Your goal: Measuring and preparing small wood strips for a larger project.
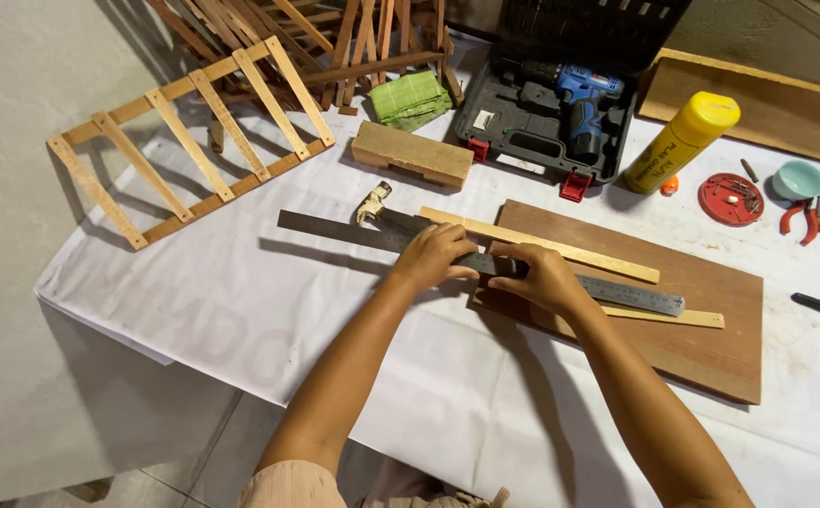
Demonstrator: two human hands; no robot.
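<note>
My left hand presses down on a long steel ruler that runs from the left across a brown wooden board. My right hand lies just right of it, fingers curled on the ruler and on a thin pale wooden strip beneath; whether it holds a small tool is hidden. A second pale strip lies on the board just behind the ruler. A hammer sits behind the ruler, by my left hand.
On the white-covered table: a ladder-like wooden frame far left, wood block, green cloth, open case with blue drill, yellow glue bottle, red lid, teal bowl, red pliers.
</note>
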